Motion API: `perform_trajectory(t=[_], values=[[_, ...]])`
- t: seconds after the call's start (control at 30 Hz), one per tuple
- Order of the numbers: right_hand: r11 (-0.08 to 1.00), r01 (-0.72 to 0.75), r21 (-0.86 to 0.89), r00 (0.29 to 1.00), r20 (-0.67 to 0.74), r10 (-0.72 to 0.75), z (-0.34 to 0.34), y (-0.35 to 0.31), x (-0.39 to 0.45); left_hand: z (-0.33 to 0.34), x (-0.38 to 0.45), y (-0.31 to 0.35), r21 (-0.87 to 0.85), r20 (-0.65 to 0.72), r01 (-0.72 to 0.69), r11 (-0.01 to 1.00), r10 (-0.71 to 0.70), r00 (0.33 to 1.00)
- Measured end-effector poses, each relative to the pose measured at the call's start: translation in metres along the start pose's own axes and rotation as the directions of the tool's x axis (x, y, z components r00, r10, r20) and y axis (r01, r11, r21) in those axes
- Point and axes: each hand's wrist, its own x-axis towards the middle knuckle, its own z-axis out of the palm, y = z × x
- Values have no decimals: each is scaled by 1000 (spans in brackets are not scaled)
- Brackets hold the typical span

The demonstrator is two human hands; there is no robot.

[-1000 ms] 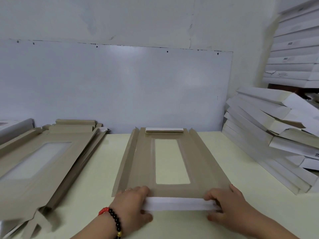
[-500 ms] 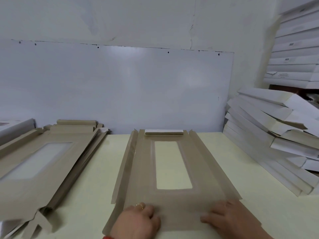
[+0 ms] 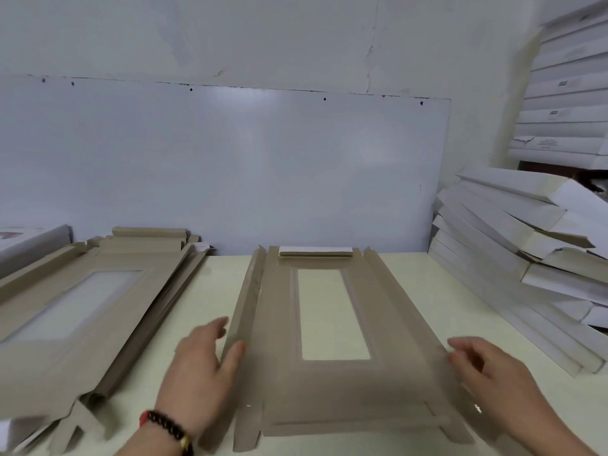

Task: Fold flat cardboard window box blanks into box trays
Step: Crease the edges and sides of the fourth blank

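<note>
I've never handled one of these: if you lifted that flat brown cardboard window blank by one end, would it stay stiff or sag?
The brown cardboard window blank would probably bend somewhat: it looks thin, with a large cut-out. Its side flaps already tilt along creases, so they'd likely swing. It seems light.

**Open lanes beside the blank, stacks at both table edges**

The blank [image 3: 329,383] lies flat in the middle of the table [image 3: 427,291], reaching from the near edge to the far edge. A bare strip runs along each of its long sides. The left strip narrows toward the near edge, hemmed by the pile of flat blanks [image 3: 72,311] at the left edge. The right strip is wider, closed by leaning white boxes [image 3: 513,245] at the right edge. The wall board [image 3: 230,166] blocks the far edge.
</note>
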Motion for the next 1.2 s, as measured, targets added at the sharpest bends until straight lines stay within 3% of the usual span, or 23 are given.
perform_trajectory(t=[0.1,0.17,0.3,0.53,0.7,0.83,0.93,1.03,1.2], values=[[979,-189,-80,972,123,198,2,6,23,2,31,-15,45,163,278,959,-282,945],[948,-285,-143,928,206,310,6,4,32,11,39,-19,45,241,366,929,-366,899],[937,-311,-158,886,310,346,17,-2,41,22,51,-13,114,255,324,939,-343,904],[903,-410,132,868,361,341,30,-25,50,28,62,2,-48,340,419,907,-379,861],[900,-394,187,860,419,290,42,-36,49,41,59,13,-75,399,374,924,-316,861],[973,-213,-92,888,398,232,56,-36,46,55,53,17,-35,427,344,938,-297,854],[947,-97,-306,898,384,217,65,-33,44,62,50,19,183,396,172,968,-233,888],[921,-89,-378,900,365,237,66,-30,44,67,49,20,317,389,76,945,-202,899],[897,-57,-439,892,381,243,64,-23,47,71,48,20,338,370,51,940,-182,911]])
